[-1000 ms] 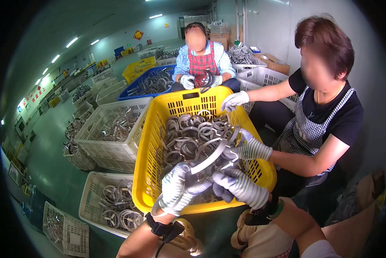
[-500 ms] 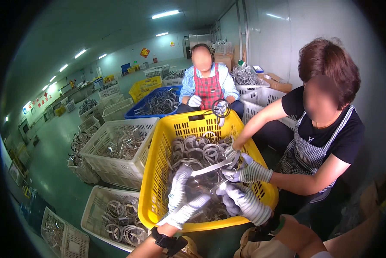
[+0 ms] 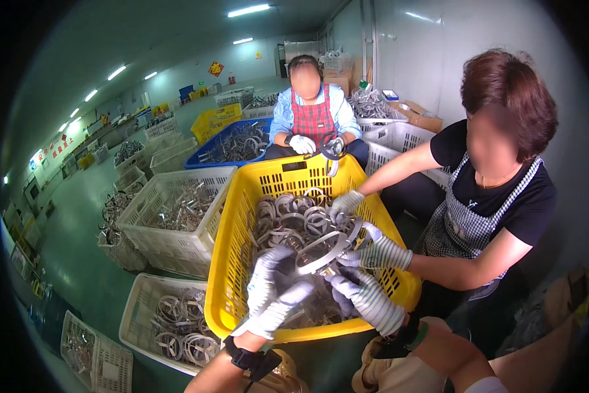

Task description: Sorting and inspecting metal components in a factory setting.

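My left hand (image 3: pixel 271 295), in a striped white glove with grey fingers, is over the near left part of a yellow basket (image 3: pixel 217 288). Its thumb and fingers are apart, with nothing visibly gripped. A flat metal ring (image 3: pixel 316 263) is just right of its fingertips. My right hand (image 3: pixel 372 306), gloved alike, is closed, its fingertips pinching the ring's lower edge near a small tab. Loose metal rings (image 3: pixel 288 213) fill the basket below. A co-worker's gloved hands (image 3: pixel 381 253) reach in from the right, close to the same ring.
Across the basket sits another person in a red checked apron (image 3: pixel 314 124), holding a dark ring (image 3: pixel 332 147). White crates (image 3: pixel 127 226) of metal parts stand at left, a blue crate (image 3: pixel 196 157) behind them. Another crate of rings (image 3: pixel 134 314) lies near left.
The ring has tilted, so its round opening now shows instead of a strip-like edge. My left fingers have drawn slightly left. The co-worker's farther hand has moved left and up, away from the ring.
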Motion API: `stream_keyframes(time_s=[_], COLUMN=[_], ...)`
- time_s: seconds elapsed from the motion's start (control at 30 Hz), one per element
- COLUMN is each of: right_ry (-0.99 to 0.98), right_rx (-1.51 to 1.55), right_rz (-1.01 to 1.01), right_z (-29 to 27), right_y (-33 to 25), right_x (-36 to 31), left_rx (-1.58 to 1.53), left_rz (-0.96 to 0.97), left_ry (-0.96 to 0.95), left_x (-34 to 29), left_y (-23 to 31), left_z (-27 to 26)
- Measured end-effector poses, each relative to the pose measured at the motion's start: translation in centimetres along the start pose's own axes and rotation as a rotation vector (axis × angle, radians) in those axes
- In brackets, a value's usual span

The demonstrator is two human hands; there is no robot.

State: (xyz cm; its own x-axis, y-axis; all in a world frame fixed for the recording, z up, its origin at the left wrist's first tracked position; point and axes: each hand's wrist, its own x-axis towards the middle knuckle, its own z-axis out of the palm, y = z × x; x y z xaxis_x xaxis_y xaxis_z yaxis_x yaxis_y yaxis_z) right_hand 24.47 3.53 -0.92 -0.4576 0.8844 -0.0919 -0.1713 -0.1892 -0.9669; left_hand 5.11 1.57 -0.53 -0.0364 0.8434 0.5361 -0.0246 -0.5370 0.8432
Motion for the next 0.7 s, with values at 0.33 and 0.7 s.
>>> stream_keyframes(time_s=[0.33,0.7], right_ry=[-0.251,-0.182], right_rx=[0.305,0.133], right_rz=[0.053,0.068], right_z=[-0.4,-0.4], right_y=[0.7,0.9], right_x=[-0.8,-1.4], left_rx=[0.01,0.554], left_rz=[-0.115,0.147], left_ry=[-0.109,-0.087], left_x=[-0.4,-1.3], left_y=[-1.2,0.5], left_z=[-1.4,-0.9])
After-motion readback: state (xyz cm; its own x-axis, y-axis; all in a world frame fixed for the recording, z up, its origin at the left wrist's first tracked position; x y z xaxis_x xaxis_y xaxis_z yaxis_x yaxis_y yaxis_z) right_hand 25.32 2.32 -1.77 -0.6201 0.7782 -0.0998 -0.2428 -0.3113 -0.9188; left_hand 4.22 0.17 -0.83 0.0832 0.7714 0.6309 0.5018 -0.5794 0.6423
